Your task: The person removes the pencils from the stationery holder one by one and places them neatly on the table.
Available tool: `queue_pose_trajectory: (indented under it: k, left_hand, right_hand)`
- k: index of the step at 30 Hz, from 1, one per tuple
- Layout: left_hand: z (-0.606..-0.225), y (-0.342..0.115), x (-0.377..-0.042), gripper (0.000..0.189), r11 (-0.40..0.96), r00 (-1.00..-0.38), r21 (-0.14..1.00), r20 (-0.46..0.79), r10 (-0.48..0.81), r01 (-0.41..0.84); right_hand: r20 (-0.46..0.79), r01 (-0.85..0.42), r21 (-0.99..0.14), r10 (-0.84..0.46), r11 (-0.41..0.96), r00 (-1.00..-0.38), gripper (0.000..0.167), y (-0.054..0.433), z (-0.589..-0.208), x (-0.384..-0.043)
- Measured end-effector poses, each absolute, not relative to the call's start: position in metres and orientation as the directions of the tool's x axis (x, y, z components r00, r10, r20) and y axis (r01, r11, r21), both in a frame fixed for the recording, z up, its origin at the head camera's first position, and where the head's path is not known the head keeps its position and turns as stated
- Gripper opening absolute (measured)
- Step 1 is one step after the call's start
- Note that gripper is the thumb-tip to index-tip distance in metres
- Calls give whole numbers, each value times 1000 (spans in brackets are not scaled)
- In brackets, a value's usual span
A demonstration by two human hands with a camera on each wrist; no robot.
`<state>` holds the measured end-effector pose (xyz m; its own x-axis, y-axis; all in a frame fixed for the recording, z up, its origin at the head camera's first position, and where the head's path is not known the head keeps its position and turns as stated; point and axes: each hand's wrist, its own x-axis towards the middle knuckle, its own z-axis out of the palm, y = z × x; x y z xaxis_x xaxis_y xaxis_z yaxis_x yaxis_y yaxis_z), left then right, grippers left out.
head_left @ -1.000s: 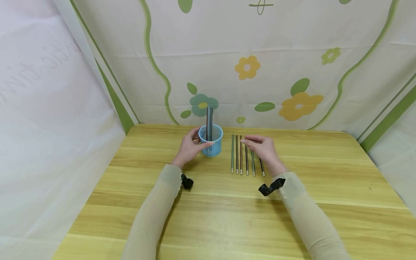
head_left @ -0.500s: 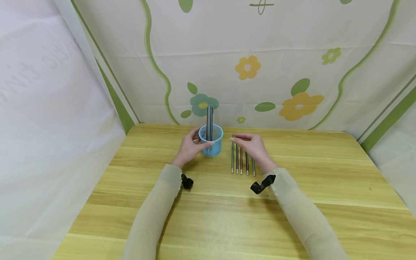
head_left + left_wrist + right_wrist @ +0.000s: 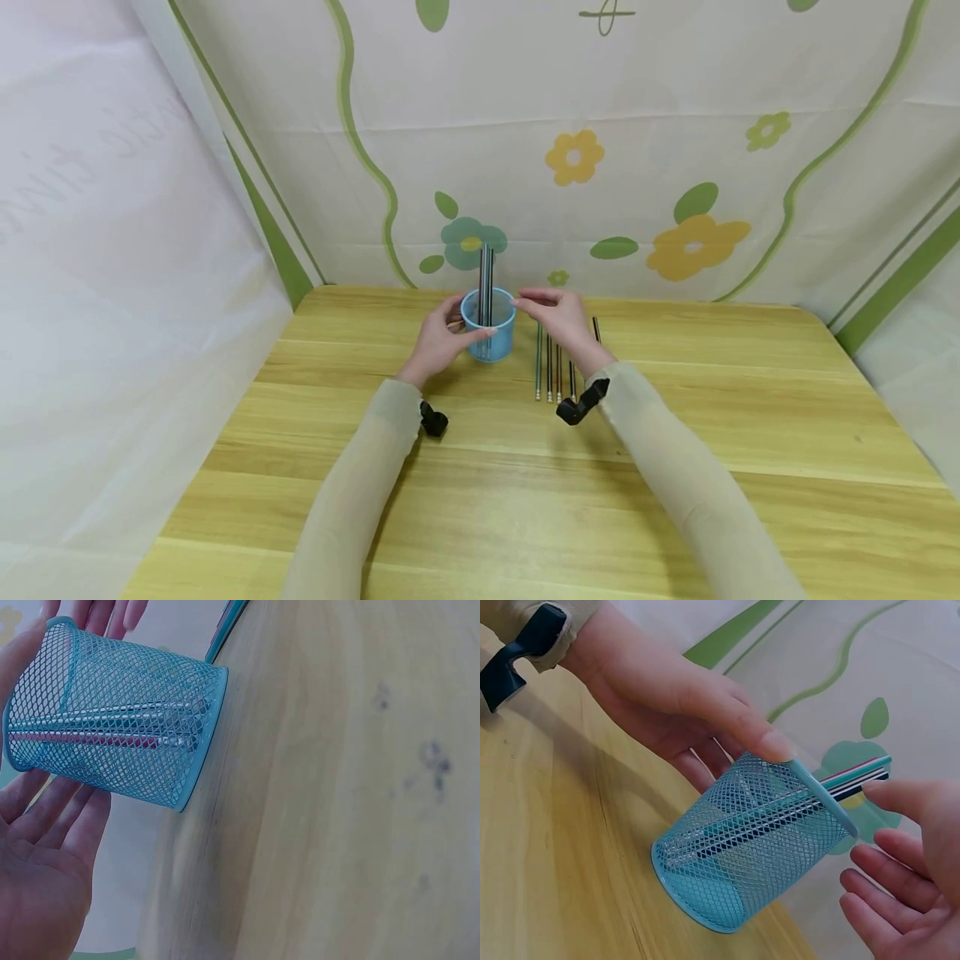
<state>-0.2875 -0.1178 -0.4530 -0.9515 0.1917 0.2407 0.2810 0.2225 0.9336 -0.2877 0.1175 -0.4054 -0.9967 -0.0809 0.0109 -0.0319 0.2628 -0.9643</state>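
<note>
My left hand (image 3: 438, 343) grips a light blue mesh pencil cup (image 3: 501, 340), its thumb over the near rim and fingers round the left side. Several pencils (image 3: 486, 271) stand in the cup, leaning together, their upper ends above the rim. At the cup's right rim is my right hand (image 3: 564, 323), with thumb and index tips close together. In the right wrist view its fingers (image 3: 885, 889) are loosely spread and hold nothing, and the thumb overlaps the pencil ends. Below this hand, a row of pencils (image 3: 538, 371) lies on the table, partly hidden by it.
The wooden table (image 3: 480, 500) ends at a white cloth backdrop (image 3: 480, 150) printed with flowers and green lines, just behind the cup. A black pencil (image 3: 596, 328) shows past the right hand. Another cloth wall (image 3: 112, 333) borders the left side.
The right hand has moved leftward, from over the row of pencils to the cup's rim. The left hand and the cup have stayed in place.
</note>
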Motion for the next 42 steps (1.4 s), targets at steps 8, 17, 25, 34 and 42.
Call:
queue_pose_trajectory:
  k: [8, 17, 25, 34, 42]
  left_hand:
    - [-453, -117, -288, 77, 220, -952, 935, 239, 190, 278]
    - [-453, -118, -288, 78, 212, -952, 937, 236, 196, 276]
    - [-454, -119, -288, 77, 203, -951, 939, 240, 195, 279]
    - [-453, -119, -288, 76, 211, -952, 939, 230, 201, 272]
    - [-447, -118, -285, 76, 208, -956, 945, 213, 200, 254]
  right_hand:
    - [20, -47, -962, -102, 269, -995, 42, 101, -403, -306]
    - [47, -79, -955, -117, 286, -992, 41, 85, -408, -318]
    - [80, -113, -944, -115, 311, -990, 34, 80, -414, -324]
    - [81, -107, -948, -96, 301, -992, 32, 77, -418, -326]
    - [91, -116, -944, -94, 308, -991, 31, 72, -414, -324]
